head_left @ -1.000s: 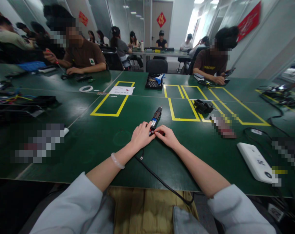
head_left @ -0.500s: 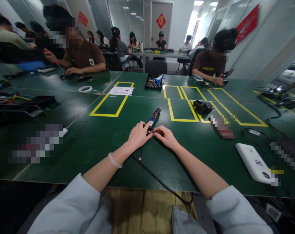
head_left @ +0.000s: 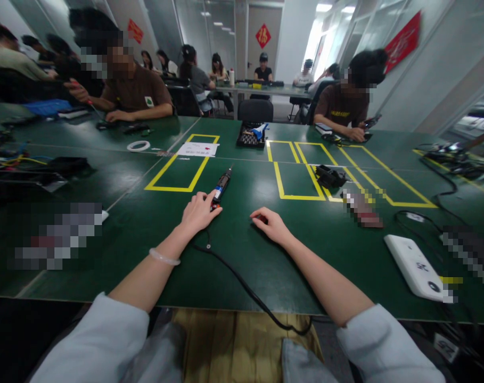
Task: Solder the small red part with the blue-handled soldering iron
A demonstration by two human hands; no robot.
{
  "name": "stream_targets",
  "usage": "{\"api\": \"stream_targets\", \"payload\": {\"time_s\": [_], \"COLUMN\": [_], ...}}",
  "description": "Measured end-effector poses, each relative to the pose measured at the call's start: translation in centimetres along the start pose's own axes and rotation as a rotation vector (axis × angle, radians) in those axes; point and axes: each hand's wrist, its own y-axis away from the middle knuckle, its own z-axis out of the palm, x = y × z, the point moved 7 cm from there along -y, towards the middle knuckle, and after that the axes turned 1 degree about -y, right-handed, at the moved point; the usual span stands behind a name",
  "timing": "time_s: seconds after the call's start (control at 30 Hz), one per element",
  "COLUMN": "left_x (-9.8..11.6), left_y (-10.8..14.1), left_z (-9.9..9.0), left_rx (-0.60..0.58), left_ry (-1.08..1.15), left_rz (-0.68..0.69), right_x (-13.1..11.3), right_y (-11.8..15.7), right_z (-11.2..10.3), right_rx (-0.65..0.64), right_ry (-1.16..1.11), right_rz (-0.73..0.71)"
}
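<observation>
My left hand is closed around the rear end of a black corded electric screwdriver with a blue band. The screwdriver lies low over the green table, its thin tip pointing away from me and slightly right. A black cable runs from under my left wrist to the table's front edge, with a small ring terminal beside it. To the right, apart from the tool, my right hand rests with curled fingers pressed together. Whatever those fingers may hold is hidden.
A black tray of small parts with a blue-and-white item stands ahead. Yellow tape outlines mark the table, one under a paper sheet. A black part and a white device lie right. Two people work opposite.
My left hand has moved left with the screwdriver and its cable, away from my right hand. My right hand has stayed nearly in place, no longer beside the tool.
</observation>
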Motion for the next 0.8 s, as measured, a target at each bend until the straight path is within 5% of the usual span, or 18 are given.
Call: {"api": "stream_targets", "payload": {"time_s": [0.4, 0.8], "left_x": [-11.7, -18.6], "left_y": [-0.9, 0.9], "left_z": [0.0, -0.9], "left_rx": [-0.045, 0.060], "left_ry": [0.018, -0.007], "left_rz": [-0.346, -0.505], "right_x": [0.0, 0.1], "right_y": [0.0, 0.1], "right_z": [0.2, 0.4], "right_rx": [-0.025, -0.045], "right_ry": [0.014, 0.025], "right_rz": [0.000, -0.005]}}
